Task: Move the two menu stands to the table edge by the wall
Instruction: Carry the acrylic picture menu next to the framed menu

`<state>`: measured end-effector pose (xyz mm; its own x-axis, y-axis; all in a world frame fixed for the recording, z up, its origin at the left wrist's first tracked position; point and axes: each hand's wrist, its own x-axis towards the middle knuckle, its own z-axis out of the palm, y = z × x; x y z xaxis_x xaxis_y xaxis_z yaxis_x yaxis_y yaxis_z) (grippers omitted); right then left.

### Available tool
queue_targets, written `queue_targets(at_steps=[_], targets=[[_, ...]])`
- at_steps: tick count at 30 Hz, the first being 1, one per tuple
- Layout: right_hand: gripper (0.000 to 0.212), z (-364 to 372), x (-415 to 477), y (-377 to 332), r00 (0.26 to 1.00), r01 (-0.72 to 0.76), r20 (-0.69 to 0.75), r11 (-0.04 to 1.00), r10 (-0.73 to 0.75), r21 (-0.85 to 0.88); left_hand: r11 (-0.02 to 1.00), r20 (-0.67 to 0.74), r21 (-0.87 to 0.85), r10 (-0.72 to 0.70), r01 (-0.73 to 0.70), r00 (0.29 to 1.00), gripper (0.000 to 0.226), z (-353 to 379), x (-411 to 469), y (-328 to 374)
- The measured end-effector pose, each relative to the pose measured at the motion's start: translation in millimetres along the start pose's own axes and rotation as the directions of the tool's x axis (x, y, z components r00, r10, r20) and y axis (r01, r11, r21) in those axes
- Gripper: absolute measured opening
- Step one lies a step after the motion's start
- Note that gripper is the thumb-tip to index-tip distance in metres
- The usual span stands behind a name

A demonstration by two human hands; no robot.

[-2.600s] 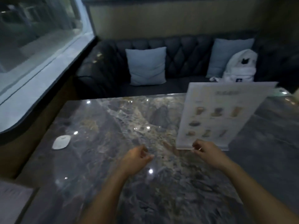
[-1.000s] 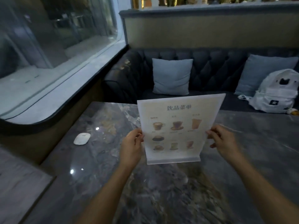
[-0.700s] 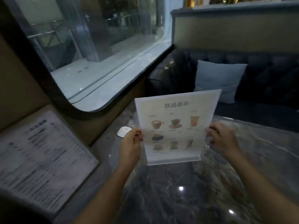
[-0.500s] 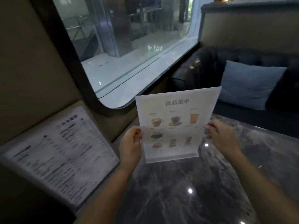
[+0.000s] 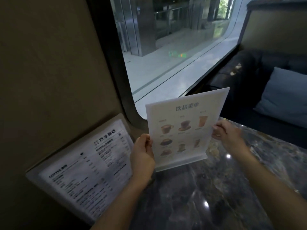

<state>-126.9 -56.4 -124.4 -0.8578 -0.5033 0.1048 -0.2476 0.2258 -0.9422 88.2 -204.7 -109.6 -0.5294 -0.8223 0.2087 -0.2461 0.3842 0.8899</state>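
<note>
Here the drinks stand point(image 5: 184, 130), a clear acrylic holder showing pictured cups, is gripped at mid-height by both hands: the left hand point(image 5: 142, 155) pinches its left edge, the right hand point(image 5: 227, 135) its right edge. The stand is upright, tilted slightly, and its base appears to hover just above the table point(image 5: 216, 196) near the edge by the wall point(image 5: 49, 72); whether the base touches the top cannot be told. The second stand point(image 5: 86, 165), a larger black-and-white coffee list, already sits at the wall edge, leaning back towards the wall, just beside the left hand.

Progress, as a judgement: one stand seems placed, and the other is close to its place but not yet released. What remains is to set it down against the wall edge next to the first and let go.

The table is dark polished marble with pale veins and bright points of reflected light. The wall is plain tan. A large window point(image 5: 174, 47) with a dark rounded frame opens above the wall edge. Beyond the far edge stands a dark sofa point(image 5: 249, 67) with a blue-grey cushion point(image 5: 285, 95).
</note>
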Motion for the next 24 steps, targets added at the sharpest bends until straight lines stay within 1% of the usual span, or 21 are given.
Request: queue_targets(at_steps=[2, 4, 7, 9, 13, 16, 18, 20, 22, 24], targets=[[0.013, 5.7, 10.9, -2.4, 0.999, -0.014, 0.036, 0.999, 0.012, 0.042, 0.999, -0.01, -0.009, -0.035, 0.035, 0.999, 0.026, -3.5, 6.7, 1.1], [0.013, 8.8, 19.3, -6.1, 0.999, -0.02, 0.05, 0.994, 0.014, 0.111, 1.0, 0.003, 0.02, -0.012, 0.012, 1.0, 0.028, -6.7, 12.3, 3.3], [0.013, 12.4, 32.1, -9.1, 1.0, -0.006, 0.03, 0.982, 0.001, 0.187, 0.998, 0.029, 0.065, 0.024, -0.026, 0.999, 0.022, -7.3, 18.1, 5.1], [0.014, 14.3, 40.3, -9.6, 1.0, -0.003, 0.016, 0.976, 0.0, 0.218, 0.991, 0.042, 0.125, 0.032, -0.037, 0.999, 0.019, -5.6, 21.9, 5.9], [0.013, 21.0, 53.1, -3.4, 0.999, -0.043, 0.039, 0.969, 0.035, 0.245, 0.978, 0.052, 0.198, 0.049, -0.059, 0.997, 0.028, -3.7, 27.8, 7.7], [0.017, 32.2, 56.4, 1.9, 0.995, -0.086, 0.067, 0.972, 0.073, 0.22, 0.979, 0.038, 0.204, 0.004, -0.012, 0.999, 0.026, -6.7, 30.8, 5.2], [0.017, 41.0, 56.3, 1.7, 0.994, -0.09, 0.078, 0.967, 0.073, 0.24, 0.971, 0.026, 0.238, -0.015, 0.008, 1.0, 0.028, -8.3, 32.6, 1.5], [0.011, 50.0, 56.2, -1.7, 0.995, -0.081, 0.079, 0.942, 0.059, 0.325, 0.96, 0.036, 0.279, -0.022, 0.011, 0.999, 0.019, -8.5, 32.1, -1.3], [0.009, 58.3, 57.1, -8.1, 0.995, -0.079, 0.083, 0.917, 0.05, 0.392, 0.957, 0.042, 0.291, -0.032, 0.019, 0.999, 0.005, -9.8, 29.6, -1.5], [0.009, 64.6, 57.6, -14.2, 0.995, -0.078, 0.088, 0.903, 0.045, 0.421, 0.954, 0.02, 0.3, 0.007, -0.013, 1.0, 0.005, -14.0, 27.2, 2.8]])
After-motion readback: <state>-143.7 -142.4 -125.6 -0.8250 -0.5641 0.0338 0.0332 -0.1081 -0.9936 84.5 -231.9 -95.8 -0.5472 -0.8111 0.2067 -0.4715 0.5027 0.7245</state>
